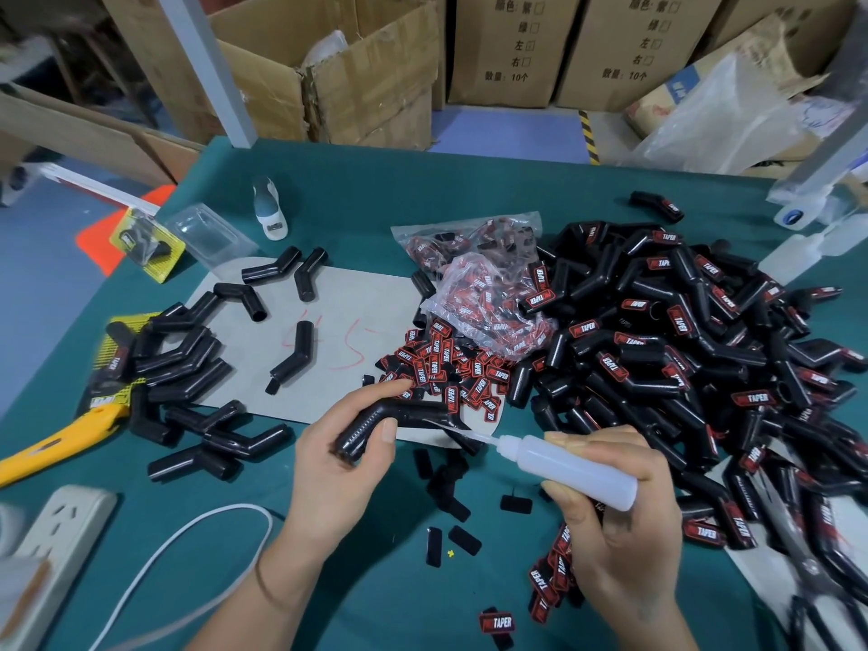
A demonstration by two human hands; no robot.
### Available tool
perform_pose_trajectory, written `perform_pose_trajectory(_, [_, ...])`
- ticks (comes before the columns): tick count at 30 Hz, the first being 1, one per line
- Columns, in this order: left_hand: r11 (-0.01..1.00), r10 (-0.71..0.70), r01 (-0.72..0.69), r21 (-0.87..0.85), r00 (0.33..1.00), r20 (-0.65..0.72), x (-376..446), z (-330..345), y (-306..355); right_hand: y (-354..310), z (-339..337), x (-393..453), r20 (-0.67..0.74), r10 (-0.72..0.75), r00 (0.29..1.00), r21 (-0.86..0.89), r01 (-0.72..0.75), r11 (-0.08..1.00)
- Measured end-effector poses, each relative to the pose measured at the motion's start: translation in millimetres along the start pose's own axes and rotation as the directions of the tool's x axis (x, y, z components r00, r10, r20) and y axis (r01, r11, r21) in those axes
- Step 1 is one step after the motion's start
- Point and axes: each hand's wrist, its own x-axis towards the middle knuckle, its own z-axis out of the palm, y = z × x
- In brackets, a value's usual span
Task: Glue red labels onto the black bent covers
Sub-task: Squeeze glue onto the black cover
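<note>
My left hand grips a black bent cover with no label, held level over the green table. My right hand holds a white glue bottle, its thin nozzle pointing left at the cover's right end. Loose red labels lie heaped just beyond the cover, and more spill from a clear bag. A few labels lie under my right wrist. Bare covers are piled at the left. Labelled covers form a big heap at the right.
A grey card sheet lies mid-table. A yellow utility knife, a power strip and a white cable lie at the left. Scissors rest at the lower right. Cardboard boxes stand behind the table.
</note>
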Motion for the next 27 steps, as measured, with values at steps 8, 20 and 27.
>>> perform_pose_trajectory(8, [1.0,-0.006,0.006,-0.002,1.0,-0.013,0.0,-1.6,-1.6,0.6,0.7,0.0,-0.001,-0.014,1.0,-0.001,0.014,1.0])
perform_pose_trajectory(20, [0.999,0.003,-0.004,-0.041,1.0,-0.022,1.1,-1.3,-1.3,-1.4,-1.3,1.9,-0.012,-0.013,1.0,-0.007,0.013,1.0])
perform_pose_trajectory(27, [0.999,0.006,-0.007,-0.05,1.0,-0.025,1.5,-3.0,-5.1,-0.9,-1.7,1.8,-0.01,-0.007,1.0,-0.003,0.007,1.0])
